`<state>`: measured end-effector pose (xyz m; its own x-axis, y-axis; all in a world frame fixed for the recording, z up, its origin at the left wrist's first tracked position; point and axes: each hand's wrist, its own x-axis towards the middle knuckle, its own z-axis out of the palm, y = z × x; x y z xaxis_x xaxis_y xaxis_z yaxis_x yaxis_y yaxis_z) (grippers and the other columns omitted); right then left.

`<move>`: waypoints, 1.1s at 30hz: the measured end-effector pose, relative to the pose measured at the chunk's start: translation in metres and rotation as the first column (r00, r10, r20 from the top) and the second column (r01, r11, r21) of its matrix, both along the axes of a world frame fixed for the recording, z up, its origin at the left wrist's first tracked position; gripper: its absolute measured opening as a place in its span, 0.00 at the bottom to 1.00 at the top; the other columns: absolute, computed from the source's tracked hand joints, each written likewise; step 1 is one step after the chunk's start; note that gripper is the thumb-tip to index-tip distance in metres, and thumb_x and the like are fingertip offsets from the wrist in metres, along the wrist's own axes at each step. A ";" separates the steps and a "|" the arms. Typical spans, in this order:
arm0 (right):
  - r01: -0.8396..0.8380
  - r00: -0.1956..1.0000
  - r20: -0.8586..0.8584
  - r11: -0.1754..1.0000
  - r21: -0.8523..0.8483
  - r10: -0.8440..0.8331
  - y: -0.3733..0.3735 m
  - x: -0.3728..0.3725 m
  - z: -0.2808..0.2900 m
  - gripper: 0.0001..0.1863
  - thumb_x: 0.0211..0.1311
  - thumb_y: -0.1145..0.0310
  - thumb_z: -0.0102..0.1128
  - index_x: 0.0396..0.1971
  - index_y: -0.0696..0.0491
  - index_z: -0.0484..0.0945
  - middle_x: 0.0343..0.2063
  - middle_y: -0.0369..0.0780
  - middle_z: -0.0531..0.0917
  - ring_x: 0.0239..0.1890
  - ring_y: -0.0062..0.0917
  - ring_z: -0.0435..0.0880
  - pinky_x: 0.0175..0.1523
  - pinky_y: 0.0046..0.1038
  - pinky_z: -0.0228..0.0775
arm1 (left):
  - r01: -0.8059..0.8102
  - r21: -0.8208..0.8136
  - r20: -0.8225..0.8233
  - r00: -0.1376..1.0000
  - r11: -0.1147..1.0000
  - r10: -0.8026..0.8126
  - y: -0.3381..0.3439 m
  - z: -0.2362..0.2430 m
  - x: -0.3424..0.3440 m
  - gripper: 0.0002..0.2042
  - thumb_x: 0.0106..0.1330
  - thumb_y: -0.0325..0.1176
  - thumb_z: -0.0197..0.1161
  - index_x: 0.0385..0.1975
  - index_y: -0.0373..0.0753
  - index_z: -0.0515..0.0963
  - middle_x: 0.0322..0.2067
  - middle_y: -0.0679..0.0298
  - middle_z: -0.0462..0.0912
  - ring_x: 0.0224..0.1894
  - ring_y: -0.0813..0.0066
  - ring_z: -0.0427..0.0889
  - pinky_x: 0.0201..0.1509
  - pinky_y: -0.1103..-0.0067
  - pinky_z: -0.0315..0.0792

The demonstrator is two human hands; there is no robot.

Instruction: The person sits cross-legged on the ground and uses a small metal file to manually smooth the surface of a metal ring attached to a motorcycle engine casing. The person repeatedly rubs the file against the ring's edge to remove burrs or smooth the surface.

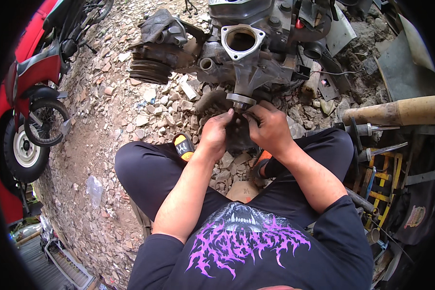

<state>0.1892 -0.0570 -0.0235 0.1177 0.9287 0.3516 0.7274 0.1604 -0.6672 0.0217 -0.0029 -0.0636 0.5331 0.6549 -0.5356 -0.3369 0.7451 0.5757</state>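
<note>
An engine (256, 58) stands on the ground in front of me, grimy and dark, with a triangular open flange (242, 41) facing up. Below that flange, a round metal hub (240, 99) sticks out toward me on a shaft. My left hand (214, 131) is closed just under the hub's left side, its thumb tip against the lower end. From the right, my right hand (270, 126) has its thumb and fingers pinched together at the same end. Whatever lies between the fingertips is too small or hidden to tell.
A grooved pulley (150, 71) sits at the engine's left, with a grey cloth (160, 25) above it. Broken stones cover the ground. A motorcycle (38, 92) and a red vehicle (5, 159) stand at far left. On the right lie a bamboo pole (396, 111) and shock absorbers (372, 129).
</note>
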 end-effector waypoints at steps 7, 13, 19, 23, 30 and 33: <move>0.019 1.000 -0.002 0.999 0.027 -0.019 -0.002 0.004 0.009 0.02 0.58 0.76 0.66 0.31 0.56 0.84 0.30 0.47 0.83 0.30 0.49 0.85 0.35 0.45 0.76 | -0.065 -0.031 0.022 0.998 0.997 0.066 -0.002 -0.013 0.006 0.14 0.79 0.40 0.62 0.43 0.33 0.84 0.35 0.65 0.86 0.35 0.78 0.83 0.43 0.79 0.77; 0.022 0.998 0.060 1.000 -0.016 -0.021 0.001 0.013 -0.007 0.02 0.58 0.75 0.66 0.31 0.56 0.83 0.29 0.47 0.83 0.30 0.50 0.84 0.35 0.45 0.76 | -0.082 -0.043 0.008 0.997 0.996 0.082 -0.001 -0.012 0.008 0.14 0.77 0.41 0.63 0.44 0.33 0.84 0.35 0.66 0.86 0.34 0.79 0.81 0.42 0.79 0.76; 0.008 0.999 0.053 1.000 0.020 -0.009 0.004 0.001 0.004 0.03 0.58 0.74 0.66 0.31 0.56 0.83 0.31 0.47 0.83 0.30 0.50 0.85 0.34 0.46 0.77 | -0.052 -0.031 0.043 0.998 0.998 0.054 -0.002 -0.022 0.007 0.14 0.78 0.40 0.63 0.45 0.33 0.84 0.35 0.68 0.85 0.35 0.80 0.81 0.42 0.80 0.76; 0.021 0.993 0.118 0.999 -0.032 -0.017 0.000 0.009 -0.003 0.03 0.58 0.75 0.65 0.32 0.55 0.83 0.31 0.48 0.83 0.30 0.51 0.85 0.34 0.46 0.77 | -0.076 -0.018 -0.007 0.997 0.997 0.076 -0.002 -0.012 0.008 0.14 0.78 0.40 0.63 0.44 0.33 0.84 0.34 0.68 0.85 0.34 0.80 0.81 0.42 0.81 0.76; 0.022 0.998 0.064 1.000 -0.015 -0.021 0.001 0.002 0.001 0.03 0.58 0.75 0.65 0.32 0.56 0.83 0.31 0.48 0.84 0.30 0.50 0.85 0.35 0.46 0.77 | -0.060 0.008 -0.002 0.998 0.998 0.060 0.001 -0.008 0.007 0.14 0.78 0.40 0.62 0.44 0.33 0.84 0.34 0.68 0.85 0.34 0.81 0.80 0.42 0.81 0.75; 0.040 0.997 0.060 0.999 -0.029 -0.038 -0.002 0.011 -0.009 0.02 0.58 0.75 0.65 0.31 0.56 0.83 0.31 0.48 0.84 0.31 0.51 0.85 0.35 0.46 0.77 | -0.073 0.011 -0.006 0.997 0.997 0.073 -0.003 -0.014 0.008 0.14 0.78 0.40 0.63 0.45 0.33 0.84 0.34 0.68 0.85 0.34 0.81 0.81 0.42 0.81 0.75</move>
